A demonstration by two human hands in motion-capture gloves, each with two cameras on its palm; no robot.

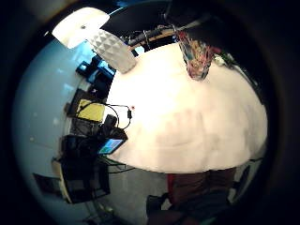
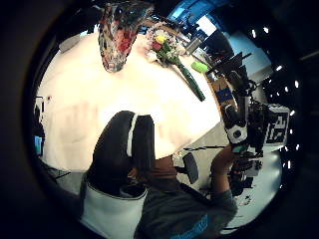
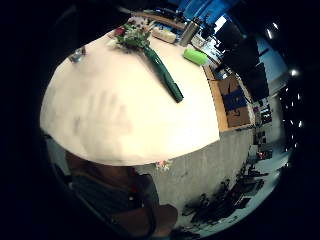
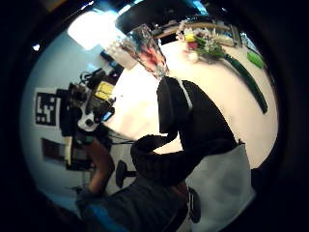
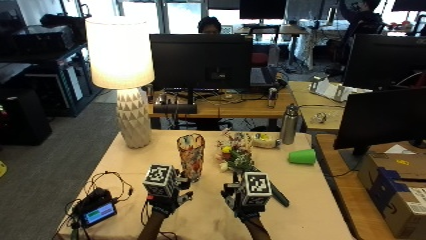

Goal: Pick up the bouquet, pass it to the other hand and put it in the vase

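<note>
A multi-coloured glass vase (image 5: 191, 156) stands upright near the middle of the beige table (image 5: 206, 220). Beside it on the right lies the bouquet (image 5: 235, 157), blooms toward the far edge, its green-wrapped stems (image 5: 278, 196) pointing to the near right. My left hand (image 5: 163, 204) hovers palm down just in front of the vase and holds nothing. My right hand (image 5: 243, 209) hovers palm down over the stem end, holding nothing. Spread-finger shadows fall on the tabletop under both palms. The palm views show the vase (image 2: 117, 37) and the bouquet (image 3: 145, 50) resting on the table, untouched.
A lit lamp (image 5: 126, 75) stands at the table's far left. A metal bottle (image 5: 288, 125) and a green cup (image 5: 303, 156) sit at the far right. A small screen device (image 5: 98, 212) with cables lies at the near left edge. Monitors (image 5: 200, 60) stand beyond.
</note>
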